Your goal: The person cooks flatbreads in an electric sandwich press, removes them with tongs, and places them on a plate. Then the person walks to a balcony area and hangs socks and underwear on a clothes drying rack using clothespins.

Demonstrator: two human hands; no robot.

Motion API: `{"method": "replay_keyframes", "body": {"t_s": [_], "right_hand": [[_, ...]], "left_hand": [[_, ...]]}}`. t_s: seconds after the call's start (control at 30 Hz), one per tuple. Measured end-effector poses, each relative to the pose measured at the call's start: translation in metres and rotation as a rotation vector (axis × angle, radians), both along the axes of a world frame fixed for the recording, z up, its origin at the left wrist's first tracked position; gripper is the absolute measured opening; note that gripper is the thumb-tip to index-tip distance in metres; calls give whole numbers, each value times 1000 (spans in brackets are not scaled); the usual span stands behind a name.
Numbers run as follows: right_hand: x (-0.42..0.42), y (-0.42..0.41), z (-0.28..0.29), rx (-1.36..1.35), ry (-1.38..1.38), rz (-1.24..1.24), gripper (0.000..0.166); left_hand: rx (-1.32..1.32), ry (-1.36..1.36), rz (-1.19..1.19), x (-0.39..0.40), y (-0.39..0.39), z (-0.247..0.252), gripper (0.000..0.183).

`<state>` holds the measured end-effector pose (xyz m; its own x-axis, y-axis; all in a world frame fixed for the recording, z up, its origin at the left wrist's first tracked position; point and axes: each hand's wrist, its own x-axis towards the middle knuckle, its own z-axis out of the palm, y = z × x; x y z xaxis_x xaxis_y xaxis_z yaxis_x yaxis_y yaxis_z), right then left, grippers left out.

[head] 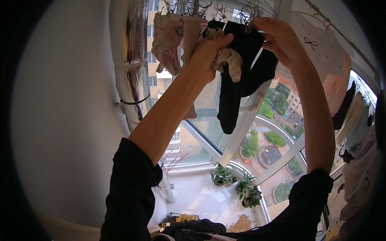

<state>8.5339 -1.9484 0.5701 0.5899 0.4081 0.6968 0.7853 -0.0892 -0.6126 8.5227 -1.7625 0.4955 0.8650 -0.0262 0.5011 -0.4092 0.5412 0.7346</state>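
My left hand (pixel 208 55) is raised and holds a bunch of crumpled beige socks (pixel 232 61), which hang out past the thumb. Just behind them, black socks (pixel 230 105) dangle from the hanging rack. My right hand (pixel 279 40) is up at the top edge of the black socks, its fingertips at a wire clip (pixel 248 25); the exact grip is partly hidden. Left of my hands, a pink and cream sock (pixel 169 42) hangs from other metal clips. Beside it hangs a long pale pink sock (pixel 191 36), partly covered by my left forearm.
A foil-wrapped pipe (pixel 132 75) runs down the left wall. Behind the socks is a tilted-in window sash (pixel 232 150). Potted plants (pixel 223 174) and a pile of nutshell-like pieces (pixel 240 223) are on the white floor below. A pale dotted garment (pixel 322 45) hangs at right.
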Motion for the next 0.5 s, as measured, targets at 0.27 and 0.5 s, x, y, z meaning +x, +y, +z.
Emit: {"method": "replay_keyframes", "body": {"t_s": [0.27,0.5], "right_hand": [[7,-8,6,-97,-9,-18,32],[1,0,-3,-43,46,-7,34]], "left_hand": [[-78,-14,-212,-7,1,4,42],[87,-19,-225,4,18,4,15]]}}
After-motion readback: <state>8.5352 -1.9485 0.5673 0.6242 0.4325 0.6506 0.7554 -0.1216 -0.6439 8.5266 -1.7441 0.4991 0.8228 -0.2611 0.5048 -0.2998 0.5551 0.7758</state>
